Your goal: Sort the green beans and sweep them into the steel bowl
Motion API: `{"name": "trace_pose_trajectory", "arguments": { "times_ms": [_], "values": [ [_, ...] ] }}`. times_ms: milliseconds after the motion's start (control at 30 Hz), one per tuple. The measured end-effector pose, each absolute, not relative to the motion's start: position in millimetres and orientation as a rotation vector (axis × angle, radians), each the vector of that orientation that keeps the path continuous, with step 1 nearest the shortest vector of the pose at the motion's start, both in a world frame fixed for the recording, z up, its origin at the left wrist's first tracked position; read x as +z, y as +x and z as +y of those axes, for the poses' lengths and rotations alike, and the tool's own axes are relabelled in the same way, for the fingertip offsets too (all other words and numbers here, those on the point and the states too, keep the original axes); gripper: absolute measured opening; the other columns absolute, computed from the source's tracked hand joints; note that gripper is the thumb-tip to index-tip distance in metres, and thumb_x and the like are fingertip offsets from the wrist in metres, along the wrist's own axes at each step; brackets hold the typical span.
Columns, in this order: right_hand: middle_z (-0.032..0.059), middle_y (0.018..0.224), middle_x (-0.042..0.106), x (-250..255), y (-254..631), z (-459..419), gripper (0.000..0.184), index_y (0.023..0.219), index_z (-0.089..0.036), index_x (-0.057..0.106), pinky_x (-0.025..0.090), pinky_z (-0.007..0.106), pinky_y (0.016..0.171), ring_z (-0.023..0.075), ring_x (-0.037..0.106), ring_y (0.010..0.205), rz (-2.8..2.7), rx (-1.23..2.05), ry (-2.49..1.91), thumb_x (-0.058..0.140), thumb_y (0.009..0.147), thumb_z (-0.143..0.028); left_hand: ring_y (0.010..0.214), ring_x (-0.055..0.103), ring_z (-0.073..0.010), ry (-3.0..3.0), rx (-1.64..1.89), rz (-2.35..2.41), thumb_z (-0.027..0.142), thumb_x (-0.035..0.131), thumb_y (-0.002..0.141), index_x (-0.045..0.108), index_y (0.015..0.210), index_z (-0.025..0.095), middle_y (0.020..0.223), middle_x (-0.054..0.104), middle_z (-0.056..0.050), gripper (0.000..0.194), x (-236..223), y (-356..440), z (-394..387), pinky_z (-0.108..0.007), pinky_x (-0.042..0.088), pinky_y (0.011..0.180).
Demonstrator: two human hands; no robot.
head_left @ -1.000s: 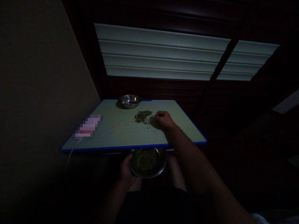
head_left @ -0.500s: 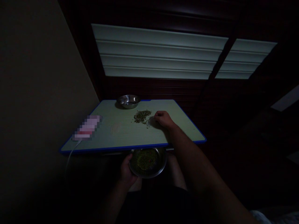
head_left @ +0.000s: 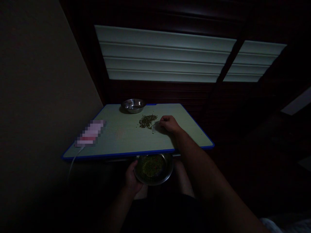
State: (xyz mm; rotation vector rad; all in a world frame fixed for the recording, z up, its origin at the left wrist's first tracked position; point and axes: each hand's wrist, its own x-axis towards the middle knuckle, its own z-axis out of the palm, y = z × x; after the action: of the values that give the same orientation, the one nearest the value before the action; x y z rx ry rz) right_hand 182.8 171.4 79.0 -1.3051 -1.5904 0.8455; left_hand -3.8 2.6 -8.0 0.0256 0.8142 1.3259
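Grains [head_left: 147,121] on table [head_left: 116,144], just left of right hand [head_left: 169,124], pinched on clear thing [head_left: 155,125]; left hand [head_left: 132,178] clamped on bowl [head_left: 167,171] below.

Open tabletop [head_left: 191,131] at right, grains [head_left: 147,121] (scattered low) mid-table, far bowl [head_left: 134,109] behind

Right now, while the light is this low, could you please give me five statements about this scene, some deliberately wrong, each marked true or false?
1. The left hand holds the near bowl lower than the table top. True.
2. The right hand is inside that bowl. False: it is over the table, beside the grains.
3. The right hand's fingers pinch a clear thing. True, though it is too dark to tell what it is.
4. The far bowl is upside down. False: it stands open side up.
5. A white cable runs over the table's front edge on the left. True.
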Motion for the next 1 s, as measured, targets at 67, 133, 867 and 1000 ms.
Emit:
{"name": "trace_pose_trajectory", "arguments": {
  "times_ms": [67,133,867,1000],
  "values": [
    [-0.0026,0.052,0.054,78.6,182.4,171.6,0.008,0.056,-0.017,0.056,0.034,0.022,0.05,0.0098,0.046,0.05,-1.586,0.851,-1.297,0.055,0.056,-0.025,0.088,0.071,-0.0279,0.031,1.332,0.812,0.023,0.054,0.078,0.072,0.079,0.013,0.079,0.076,-0.009,0.021,-8.0,-3.7,2.7,-0.046,0.051,0.091],
    [-0.0026,0.051,0.054,78.7,181.8,171.1,0.009,0.056,-0.016,0.056,0.034,0.022,0.049,0.0096,0.046,0.05,-1.582,0.879,-1.29,0.056,0.056,-0.025,0.086,0.071,-0.0277,0.033,1.33,0.809,0.022,0.053,0.078,0.073,0.08,0.013,0.078,0.076,-0.01,0.022,-8.2,-3.9,2.6,-0.046,0.051,0.09],
    [-0.0018,0.054,0.056,79.2,183.3,172.5,0.01,0.058,-0.017,0.058,0.037,0.023,0.055,0.0111,0.048,0.054,-1.601,0.646,-1.385,0.052,0.06,-0.024,0.085,0.072,-0.0268,0.029,1.342,0.819,0.021,0.053,0.079,0.073,0.078,0.014,0.076,0.076,-0.008,0.022,-8.5,-4.2,2.4,-0.045,0.052,0.09],
    [-0.0022,0.054,0.057,79.2,181.8,171.4,0.008,0.057,-0.017,0.057,0.037,0.022,0.054,0.0104,0.049,0.054,-1.588,0.709,-1.352,0.055,0.059,-0.023,0.085,0.071,-0.0275,0.016,1.334,0.814,0.02,0.053,0.079,0.073,0.078,0.014,0.076,0.076,-0.009,0.021,-10.1,-5.0,2.5,-0.046,0.051,0.091]
  ]
}}
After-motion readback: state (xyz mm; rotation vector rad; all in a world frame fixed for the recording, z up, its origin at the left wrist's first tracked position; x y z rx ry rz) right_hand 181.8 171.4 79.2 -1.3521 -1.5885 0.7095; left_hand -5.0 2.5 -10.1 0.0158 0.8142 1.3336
